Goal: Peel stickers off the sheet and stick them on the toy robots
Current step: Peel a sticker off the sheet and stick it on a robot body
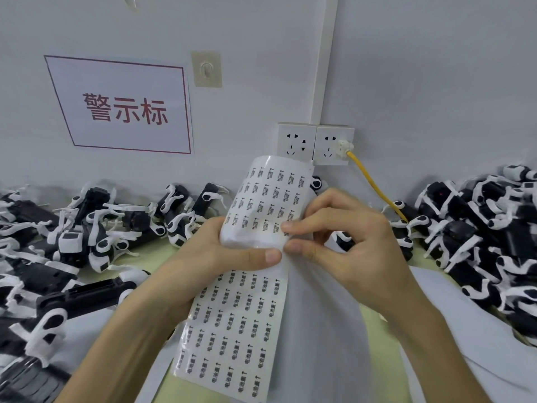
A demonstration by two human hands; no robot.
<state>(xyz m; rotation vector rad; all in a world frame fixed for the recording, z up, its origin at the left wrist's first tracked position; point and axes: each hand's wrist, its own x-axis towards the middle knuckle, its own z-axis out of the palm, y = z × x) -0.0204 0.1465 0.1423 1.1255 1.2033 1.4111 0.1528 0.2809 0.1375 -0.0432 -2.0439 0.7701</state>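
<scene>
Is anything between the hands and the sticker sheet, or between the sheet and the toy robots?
Nothing visible. The left hand and right hand both pinch the white printed sticker sheet; the black-and-white plastic toy robots lie uncovered on both sides.

The left hand (pixel 220 254) has its fingers hidden behind the curled sticker sheet (pixel 261 205); only its thumb shows. Whether the right hand (pixel 345 245) pinches a single sticker at the sheet's edge is too small to tell. The toy robots (pixel 72 228) heaped left and right are blurred and cut off by the picture's edges.
</scene>
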